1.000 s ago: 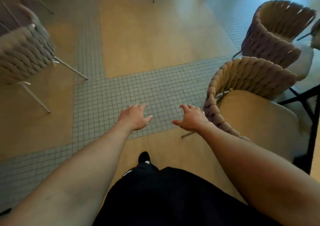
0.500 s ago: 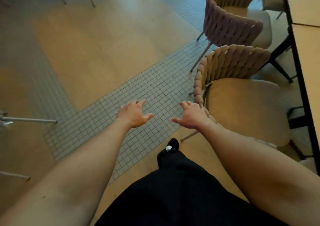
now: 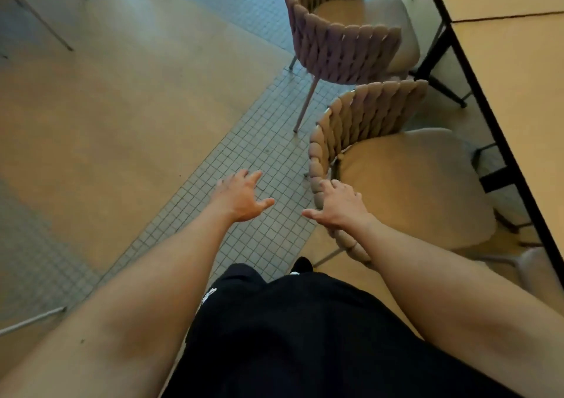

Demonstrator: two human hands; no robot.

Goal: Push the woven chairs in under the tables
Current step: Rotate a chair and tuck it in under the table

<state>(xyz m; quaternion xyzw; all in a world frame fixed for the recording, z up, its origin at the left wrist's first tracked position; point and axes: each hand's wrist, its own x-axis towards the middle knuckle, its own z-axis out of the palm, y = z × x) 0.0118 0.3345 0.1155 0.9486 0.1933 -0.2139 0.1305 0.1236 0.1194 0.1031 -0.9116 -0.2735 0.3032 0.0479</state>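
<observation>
A beige woven chair (image 3: 366, 116) with a tan cushion stands at right, its seat only partly under the long table (image 3: 518, 98). Behind it a pinkish woven chair (image 3: 338, 49) stands pulled out from the same table. My right hand (image 3: 338, 205) hovers over the curved back rim of the beige chair, fingers spread, perhaps just touching it. My left hand (image 3: 241, 196) is open above the small-tiled floor strip, left of the chair and apart from it.
Black table legs (image 3: 439, 46) run under the table edge between the chairs. Thin metal legs of other chairs show at the top left (image 3: 45, 22) and lower left (image 3: 33, 318). My black-clad leg and shoe (image 3: 300, 264) are below the hands.
My view has swung right, bringing the table and both chairs into view. My right hand has come closer to the beige chair's back rim; both hands stay open.
</observation>
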